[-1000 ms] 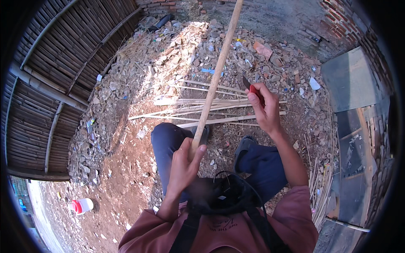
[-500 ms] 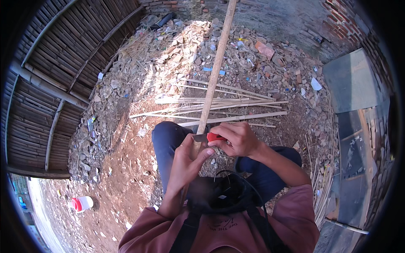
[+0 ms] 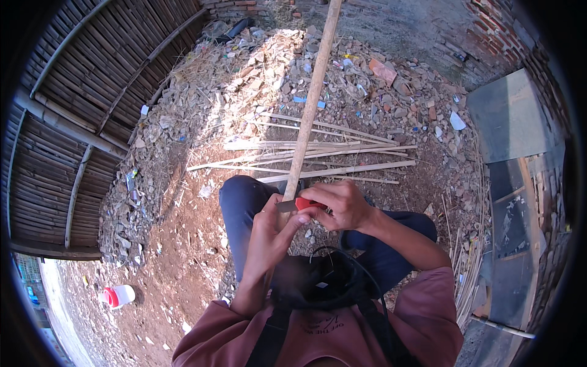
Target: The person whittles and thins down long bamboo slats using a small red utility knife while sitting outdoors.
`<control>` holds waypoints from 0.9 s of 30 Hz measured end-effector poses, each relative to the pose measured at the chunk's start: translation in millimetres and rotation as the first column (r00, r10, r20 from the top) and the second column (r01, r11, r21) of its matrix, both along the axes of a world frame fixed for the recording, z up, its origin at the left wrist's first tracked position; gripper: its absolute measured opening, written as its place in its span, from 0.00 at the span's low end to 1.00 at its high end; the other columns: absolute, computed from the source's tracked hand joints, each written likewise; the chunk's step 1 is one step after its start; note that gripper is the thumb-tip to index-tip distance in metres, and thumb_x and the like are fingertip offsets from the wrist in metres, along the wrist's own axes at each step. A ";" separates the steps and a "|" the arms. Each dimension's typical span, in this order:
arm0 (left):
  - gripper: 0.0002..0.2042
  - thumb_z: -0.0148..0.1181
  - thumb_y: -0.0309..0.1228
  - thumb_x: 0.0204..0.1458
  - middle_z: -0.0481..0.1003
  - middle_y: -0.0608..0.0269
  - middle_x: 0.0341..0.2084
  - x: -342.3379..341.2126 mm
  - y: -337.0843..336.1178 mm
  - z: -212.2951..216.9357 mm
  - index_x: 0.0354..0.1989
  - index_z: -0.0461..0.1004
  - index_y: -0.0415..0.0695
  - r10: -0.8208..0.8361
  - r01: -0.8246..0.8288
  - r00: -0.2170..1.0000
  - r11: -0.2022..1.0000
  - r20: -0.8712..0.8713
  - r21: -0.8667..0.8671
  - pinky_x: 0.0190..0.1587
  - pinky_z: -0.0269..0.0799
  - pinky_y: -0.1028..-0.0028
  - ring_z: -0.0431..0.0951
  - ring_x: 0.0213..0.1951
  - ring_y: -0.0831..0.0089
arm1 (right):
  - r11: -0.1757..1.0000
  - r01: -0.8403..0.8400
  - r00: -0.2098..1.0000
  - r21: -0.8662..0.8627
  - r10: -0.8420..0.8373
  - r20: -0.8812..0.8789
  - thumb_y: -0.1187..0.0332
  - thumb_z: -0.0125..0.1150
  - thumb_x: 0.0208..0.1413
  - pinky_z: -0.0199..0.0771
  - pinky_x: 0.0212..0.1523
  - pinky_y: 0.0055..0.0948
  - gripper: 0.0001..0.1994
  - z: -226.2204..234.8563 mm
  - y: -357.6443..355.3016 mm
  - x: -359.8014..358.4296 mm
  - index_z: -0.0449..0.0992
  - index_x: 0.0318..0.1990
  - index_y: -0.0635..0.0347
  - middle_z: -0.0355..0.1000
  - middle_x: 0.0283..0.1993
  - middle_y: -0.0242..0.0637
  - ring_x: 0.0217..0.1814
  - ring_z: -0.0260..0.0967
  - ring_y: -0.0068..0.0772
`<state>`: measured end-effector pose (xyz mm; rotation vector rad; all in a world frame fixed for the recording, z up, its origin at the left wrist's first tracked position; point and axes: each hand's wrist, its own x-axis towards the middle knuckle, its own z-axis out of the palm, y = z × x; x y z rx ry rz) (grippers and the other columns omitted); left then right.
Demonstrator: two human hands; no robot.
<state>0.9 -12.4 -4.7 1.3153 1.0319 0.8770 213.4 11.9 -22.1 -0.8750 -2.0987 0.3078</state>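
Note:
A long bamboo strip (image 3: pixel 313 98) runs from my lap up and away past the top of the view. My left hand (image 3: pixel 268 235) is closed around its near end, thumb stretched toward the knife. In my right hand (image 3: pixel 343 207) is a red-handled knife (image 3: pixel 302 203), gripped from the right. Its dark blade points left and lies across the strip just above my left thumb. The fingers of my left hand partly hide the strip's lower end, and I cannot see how deep the blade sits.
Several split bamboo strips (image 3: pixel 361 150) lie on the ground beyond my knees. Rubble (image 3: pixel 244 79) spreads toward the brick wall (image 3: pixel 397 30). A slatted bamboo wall (image 3: pixel 73 122) stands left, above a white container with a red lid (image 3: pixel 119 296). Grey panels (image 3: pixel 510 116) lean at the right.
My right hand and the knife have shifted slightly left and toward me along the strip. My left hand keeps its grip with barely any movement.

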 end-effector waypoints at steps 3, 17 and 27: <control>0.12 0.71 0.34 0.64 0.68 0.79 0.28 2.3 -0.1 -1.4 0.43 0.74 0.41 0.018 -0.018 1.000 0.999 -0.008 0.030 0.32 0.60 0.83 0.63 0.29 0.89 | 1.000 0.007 1.000 0.016 -0.007 -0.019 0.58 0.72 0.61 0.77 0.25 0.37 0.13 0.3 0.0 -1.2 0.81 0.45 0.56 0.79 0.32 0.35 0.25 0.79 0.40; 0.13 0.71 0.33 0.63 0.72 0.71 0.20 9.9 1.5 -8.5 0.43 0.79 0.33 0.148 -0.138 0.987 0.978 -0.054 0.158 0.26 0.59 0.77 0.64 0.24 0.86 | 0.995 0.104 0.994 -0.006 -0.103 0.034 0.62 0.70 0.61 0.80 0.26 0.37 0.12 3.5 -5.8 -4.8 0.82 0.47 0.57 0.80 0.33 0.37 0.28 0.81 0.40; 0.16 0.72 0.35 0.62 0.72 0.70 0.17 12.4 7.4 -7.5 0.43 0.79 0.33 0.195 -0.171 0.975 0.965 -0.109 0.196 0.24 0.59 0.76 0.62 0.23 0.87 | 0.980 0.198 0.980 0.024 -0.198 0.003 0.63 0.72 0.60 0.79 0.26 0.36 0.12 9.2 -9.1 -10.3 0.82 0.47 0.57 0.82 0.34 0.36 0.29 0.82 0.39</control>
